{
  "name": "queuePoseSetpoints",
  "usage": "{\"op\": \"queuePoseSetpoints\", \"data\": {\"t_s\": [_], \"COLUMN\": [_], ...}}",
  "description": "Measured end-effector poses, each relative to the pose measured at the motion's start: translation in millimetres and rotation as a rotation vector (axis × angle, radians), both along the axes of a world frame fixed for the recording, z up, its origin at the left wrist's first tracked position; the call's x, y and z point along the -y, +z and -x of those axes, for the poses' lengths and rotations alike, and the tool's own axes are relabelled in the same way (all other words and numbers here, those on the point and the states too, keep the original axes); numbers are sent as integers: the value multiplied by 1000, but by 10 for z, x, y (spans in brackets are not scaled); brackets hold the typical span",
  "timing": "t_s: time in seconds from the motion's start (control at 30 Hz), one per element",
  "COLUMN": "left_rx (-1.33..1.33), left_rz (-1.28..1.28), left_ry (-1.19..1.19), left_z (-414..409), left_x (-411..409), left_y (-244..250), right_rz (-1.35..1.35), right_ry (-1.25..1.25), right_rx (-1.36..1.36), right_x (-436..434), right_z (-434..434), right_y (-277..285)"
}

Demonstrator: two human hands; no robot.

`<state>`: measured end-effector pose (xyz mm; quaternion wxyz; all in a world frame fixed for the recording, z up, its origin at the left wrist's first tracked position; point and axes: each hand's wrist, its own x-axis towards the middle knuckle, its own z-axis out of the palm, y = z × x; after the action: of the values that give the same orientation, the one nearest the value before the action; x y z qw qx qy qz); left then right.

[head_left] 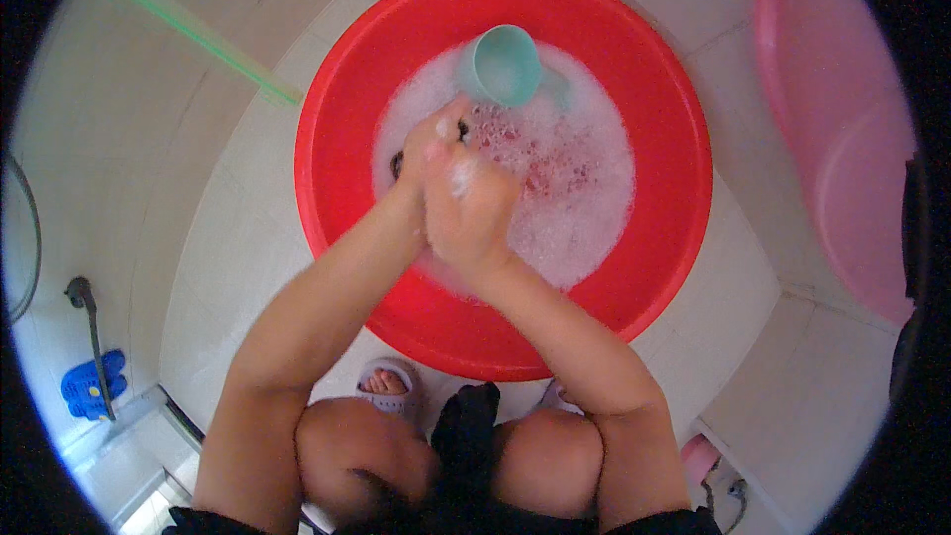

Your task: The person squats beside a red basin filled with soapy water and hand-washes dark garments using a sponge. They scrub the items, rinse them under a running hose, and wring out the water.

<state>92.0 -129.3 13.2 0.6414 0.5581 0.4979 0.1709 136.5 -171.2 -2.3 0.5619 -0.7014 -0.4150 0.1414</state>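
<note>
Over a red plastic basin (669,163) of sudsy water (572,230), both my hands are pressed together. My left hand (429,143) is curled round a small dark item (462,131) that looks like cloth; bits of it show at both sides of the hand. Against the left hand's wrist side rests my right hand (473,212), its fingers bent and turned out of sight, so what it grips is hidden. Foam clings to the backs of both. Just beyond the left hand, a pale teal plastic dipper (507,65) sits tilted in the foam, its handle towards the right.
A large pink plastic tub (854,186) leans at the right wall. At the left are a blue clog (93,385), a dark shower fitting (79,291) and a hose (31,238). A green line (193,33) crosses the tiles. My knees and sandals (390,386) are close to the basin's near rim.
</note>
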Motion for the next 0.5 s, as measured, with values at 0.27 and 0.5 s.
{"op": "queuePoseSetpoints", "data": {"t_s": [0.27, 0.5], "left_rx": [549, 705], "left_rz": [680, 518], "left_ry": [397, 311], "left_z": [198, 76], "left_x": [-321, -278], "left_y": [84, -42], "right_rz": [680, 232], "right_ry": [-73, 465], "right_rx": [379, -464], "right_x": [507, 260], "right_z": [-1038, -484], "right_y": [-407, 10]}}
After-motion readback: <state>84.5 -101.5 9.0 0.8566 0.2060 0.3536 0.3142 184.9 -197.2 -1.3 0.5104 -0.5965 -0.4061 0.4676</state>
